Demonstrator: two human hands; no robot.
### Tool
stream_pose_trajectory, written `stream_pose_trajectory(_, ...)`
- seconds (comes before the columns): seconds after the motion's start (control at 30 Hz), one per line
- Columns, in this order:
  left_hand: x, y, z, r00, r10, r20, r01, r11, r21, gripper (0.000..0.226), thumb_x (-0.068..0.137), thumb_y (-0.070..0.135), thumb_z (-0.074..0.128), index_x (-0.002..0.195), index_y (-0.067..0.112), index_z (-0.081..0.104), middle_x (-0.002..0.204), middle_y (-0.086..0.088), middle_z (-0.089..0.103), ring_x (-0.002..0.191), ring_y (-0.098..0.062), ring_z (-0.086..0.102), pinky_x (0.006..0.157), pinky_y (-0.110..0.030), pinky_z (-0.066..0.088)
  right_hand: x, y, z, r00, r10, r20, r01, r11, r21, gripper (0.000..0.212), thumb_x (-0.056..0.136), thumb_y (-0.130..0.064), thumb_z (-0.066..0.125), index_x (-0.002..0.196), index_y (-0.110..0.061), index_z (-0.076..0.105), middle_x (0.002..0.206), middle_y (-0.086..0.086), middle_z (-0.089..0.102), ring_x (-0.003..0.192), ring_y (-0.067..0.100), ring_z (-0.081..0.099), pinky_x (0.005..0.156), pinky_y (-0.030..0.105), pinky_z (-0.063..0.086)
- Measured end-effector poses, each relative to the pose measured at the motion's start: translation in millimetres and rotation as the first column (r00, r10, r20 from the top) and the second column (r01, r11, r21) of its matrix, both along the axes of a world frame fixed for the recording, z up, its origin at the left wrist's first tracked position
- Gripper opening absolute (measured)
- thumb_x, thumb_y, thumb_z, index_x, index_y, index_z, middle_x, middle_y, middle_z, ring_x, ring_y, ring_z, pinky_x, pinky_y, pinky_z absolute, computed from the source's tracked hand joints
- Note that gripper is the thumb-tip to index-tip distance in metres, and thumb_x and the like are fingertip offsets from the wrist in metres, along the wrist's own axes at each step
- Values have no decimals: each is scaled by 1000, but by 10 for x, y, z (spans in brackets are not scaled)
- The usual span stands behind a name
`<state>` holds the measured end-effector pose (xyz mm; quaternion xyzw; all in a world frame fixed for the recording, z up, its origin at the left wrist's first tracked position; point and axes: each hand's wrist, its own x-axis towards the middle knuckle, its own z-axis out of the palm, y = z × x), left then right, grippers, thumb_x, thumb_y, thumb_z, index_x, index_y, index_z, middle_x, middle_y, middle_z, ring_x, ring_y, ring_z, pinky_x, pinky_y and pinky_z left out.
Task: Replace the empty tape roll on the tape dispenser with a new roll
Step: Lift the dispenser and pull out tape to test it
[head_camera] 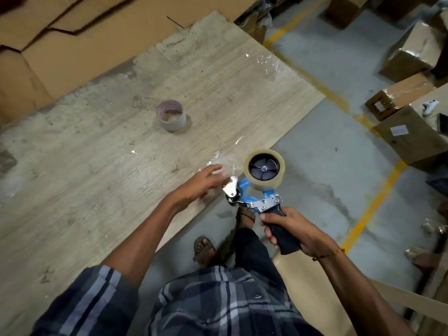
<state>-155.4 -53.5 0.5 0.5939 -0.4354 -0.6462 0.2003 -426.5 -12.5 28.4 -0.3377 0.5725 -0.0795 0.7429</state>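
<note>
Tape dispenser (257, 200), one of it, is held in the air just off the near edge of the table (97, 190), over the floor, by the right hand (293, 230), whose fingers are wrapped tight round the black handle, likely to steady it while the tape end gets threaded. New roll (264, 169), one, clear tape, already sits on the dispenser's black hub, so the swap looks mostly done. Left hand (201, 184) is at the dispenser's metal front plate, fingers spread loosely and gripping nothing I can make out; a thin clear tape strip near the fingertips is too faint to say if it is pinched. Farther out on the table stands one empty core (171, 115), upright, well apart from the hands, probably set aside as finished. Beyond lie a clear film scrap (266, 64) by the table's far edge and several cardboard boxes (412, 52) on the floor.
</note>
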Motion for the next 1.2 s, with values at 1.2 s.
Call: stream_pose_trajectory(1.2,1142,1053,-211,390,920,-31,-918,392,68,40,85,31,76,117,17,58,105,2,66,85,-7,61,69,-22,42,2359,-1139,-402,369,442,-818,-880,-117,-460,49,83,-24,71,128,-12,56,121,11,52,103,38,52,84,47,49)
